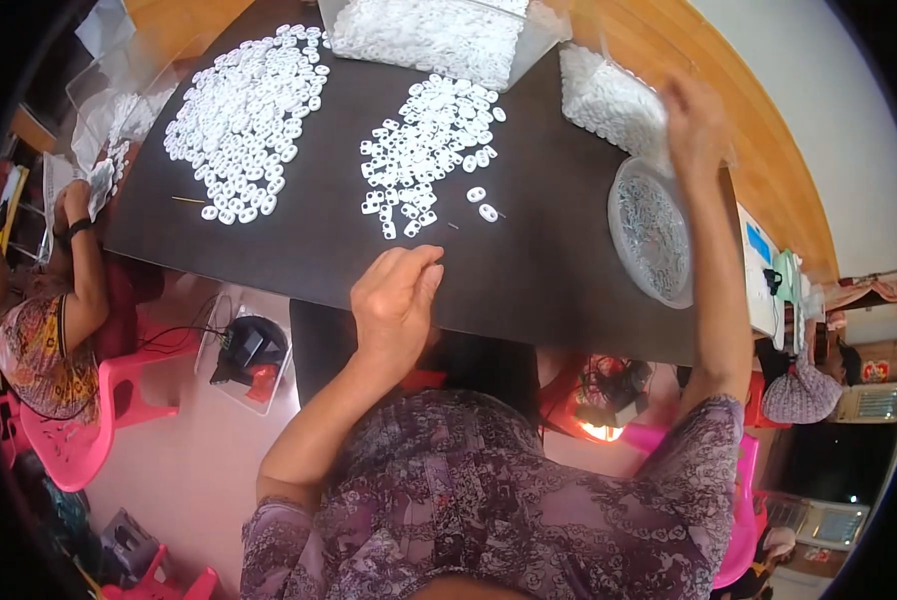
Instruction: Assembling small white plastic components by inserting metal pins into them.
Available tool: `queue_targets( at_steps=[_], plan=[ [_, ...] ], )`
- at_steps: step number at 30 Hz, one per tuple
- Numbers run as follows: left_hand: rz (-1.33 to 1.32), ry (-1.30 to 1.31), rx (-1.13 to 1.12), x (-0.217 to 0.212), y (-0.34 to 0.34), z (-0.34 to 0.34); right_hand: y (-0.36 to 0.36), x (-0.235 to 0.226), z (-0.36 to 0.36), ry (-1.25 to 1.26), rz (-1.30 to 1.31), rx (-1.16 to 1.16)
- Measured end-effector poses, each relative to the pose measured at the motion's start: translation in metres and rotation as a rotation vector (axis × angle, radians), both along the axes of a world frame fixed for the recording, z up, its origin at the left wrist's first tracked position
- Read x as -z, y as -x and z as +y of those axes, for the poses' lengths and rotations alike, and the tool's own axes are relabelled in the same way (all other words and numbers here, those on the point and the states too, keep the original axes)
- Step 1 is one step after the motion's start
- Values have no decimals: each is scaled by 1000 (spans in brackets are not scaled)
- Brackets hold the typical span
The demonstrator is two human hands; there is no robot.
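Near the front edge of the dark table, my left hand (396,292) is closed, thumb against curled fingers; whatever it may hold is hidden. Just beyond it lies a loose spread of small white plastic pieces with two holes (423,150). Two white oval pieces (482,204) and a thin metal pin (453,225) lie apart from that spread. My right hand (693,125) is stretched to the far right, beside a clear container of white pieces (613,100); its fingers are blurred. Below that hand sits a round clear tub (623,250) holding many thin metal pins.
A large heap of white oval pieces (243,120) covers the table's left part. At the back stands a big clear bin (543,45) full of white pieces. A thin yellowish stick (188,199) lies by the heap. Another person (58,320) sits at the left on a pink chair.
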State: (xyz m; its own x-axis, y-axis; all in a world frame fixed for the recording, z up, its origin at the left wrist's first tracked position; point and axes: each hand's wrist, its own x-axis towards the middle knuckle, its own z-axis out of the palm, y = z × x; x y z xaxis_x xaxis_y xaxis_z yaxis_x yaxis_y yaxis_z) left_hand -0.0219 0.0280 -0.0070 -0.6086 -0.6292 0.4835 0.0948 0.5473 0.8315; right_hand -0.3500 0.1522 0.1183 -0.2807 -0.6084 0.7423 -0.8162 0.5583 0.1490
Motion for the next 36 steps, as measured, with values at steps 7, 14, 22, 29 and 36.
queue_targets(
  at_steps=[7,14,22,29,36],
  plan=[
    [-25,38,-5,2,2,3,-128,92,-19,-229,-695,-406],
    [-3,75,9,2,6,7,-138,105,-22,-206,-682,-381],
    [32,94,33,4,-2,5,-141,115,-27,-198,-475,-443],
    [-4,391,-280,5,-5,-22,-132,123,-28,-128,-522,-461],
    [-148,628,-262,11,13,-27,-139,119,-18,-33,-636,-369]
  ],
)
